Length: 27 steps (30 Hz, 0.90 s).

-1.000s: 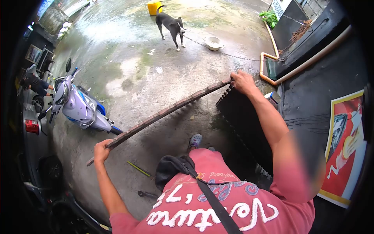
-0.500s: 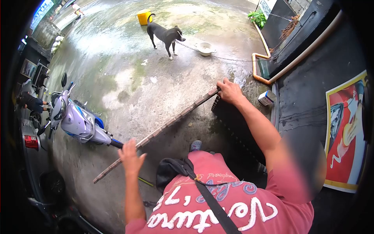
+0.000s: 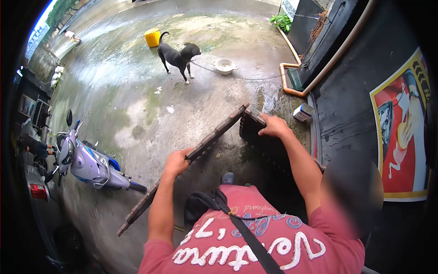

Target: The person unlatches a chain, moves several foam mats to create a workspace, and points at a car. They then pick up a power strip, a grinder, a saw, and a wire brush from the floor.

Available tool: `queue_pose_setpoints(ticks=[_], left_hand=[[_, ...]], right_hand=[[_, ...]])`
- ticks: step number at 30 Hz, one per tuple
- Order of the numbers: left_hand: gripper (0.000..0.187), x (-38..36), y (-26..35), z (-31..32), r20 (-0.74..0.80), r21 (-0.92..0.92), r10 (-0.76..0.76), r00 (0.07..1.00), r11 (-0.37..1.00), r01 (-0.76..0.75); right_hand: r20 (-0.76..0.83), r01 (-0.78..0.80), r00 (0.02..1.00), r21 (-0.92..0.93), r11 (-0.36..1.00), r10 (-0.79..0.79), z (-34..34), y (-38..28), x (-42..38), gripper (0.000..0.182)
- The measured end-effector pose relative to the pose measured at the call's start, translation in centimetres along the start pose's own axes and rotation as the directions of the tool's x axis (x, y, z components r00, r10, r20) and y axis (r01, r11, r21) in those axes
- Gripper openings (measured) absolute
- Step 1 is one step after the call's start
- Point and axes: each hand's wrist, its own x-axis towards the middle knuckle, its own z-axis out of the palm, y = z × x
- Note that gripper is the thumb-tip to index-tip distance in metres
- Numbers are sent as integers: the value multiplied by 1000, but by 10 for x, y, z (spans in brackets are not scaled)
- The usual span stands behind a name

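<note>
A dark folded panel [image 3: 219, 134] with a segmented brown top edge stands before me, its two leaves spread in an upside-down V. My left hand [image 3: 176, 162] is closed over the edge of the left leaf, about midway along it. My right hand [image 3: 274, 125] grips the top of the right leaf [image 3: 261, 141], just beside the fold. Most of the right leaf's face lies in shadow behind my right forearm. Below the fold, the tip of a shoe [image 3: 227, 178] shows on the concrete.
A chained black dog [image 3: 178, 58] stands ahead, near a white basin [image 3: 225, 66] and a yellow container [image 3: 152, 37]. A purple motorcycle [image 3: 93, 165] is parked at left. On the right are a small can [image 3: 303, 112], an orange pipe [image 3: 284, 78] and a poster [image 3: 401, 132] on the dark wall.
My left hand, open and raised half a second ago, has taken hold of the left leaf's edge. The leaves have spread apart at the fold, and my right hand now holds the right leaf.
</note>
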Motion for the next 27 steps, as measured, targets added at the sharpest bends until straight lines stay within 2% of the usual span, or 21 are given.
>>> queue_pose_setpoints(ticks=[2,6,7,9,10,12,14,15,16,18,20,23,25,26,27], left_hand=[[59,5,-1,-15,25,25,7,1000,1000,-8],[59,21,-23,-17,-44,96,-30,999,995,34],[58,26,-27,-20,-43,104,6,999,995,-1],[58,31,-30,-26,-43,112,47,998,993,-42],[57,36,-33,-31,-11,119,97,995,988,-95],[56,47,-37,-40,21,125,158,987,979,-160],[54,58,-43,-46,-17,204,225,974,955,-217],[54,60,-39,-56,-11,201,232,973,953,-225],[53,65,-35,-67,-22,217,288,957,936,-277],[51,65,-17,-88,-61,221,382,922,906,-361],[51,76,-3,-91,-23,237,386,922,898,-370],[52,81,21,-77,76,294,383,921,874,-387],[56,80,27,-58,-7,226,405,914,891,-393],[72,85,25,-52,89,165,358,930,915,-368],[72,80,25,-52,98,171,372,923,907,-384]], right_hand=[[45,-24,999,40,999,23,4,17,-24,99],[-76,-101,990,229,968,122,21,60,-63,91],[-82,-93,990,231,968,114,20,64,-75,91],[-102,-213,962,304,928,254,15,68,-106,89],[-110,-216,960,307,927,259,21,73,-116,89],[-166,-165,967,179,970,195,34,81,-134,83],[-165,-171,966,179,969,201,47,83,-143,79],[-158,-171,967,173,970,199,49,82,-148,75],[-161,-169,967,175,970,197,51,79,-152,62],[-186,-175,960,189,966,210,63,84,-148,58],[-232,-172,947,221,960,223,66,80,-151,49],[-244,-171,943,227,959,226,66,82,-151,53],[-244,-187,940,213,959,238,63,82,-156,57],[-244,-193,940,192,962,237,62,83,-160,61],[-247,-207,935,202,957,254,60,83,-163,61]])
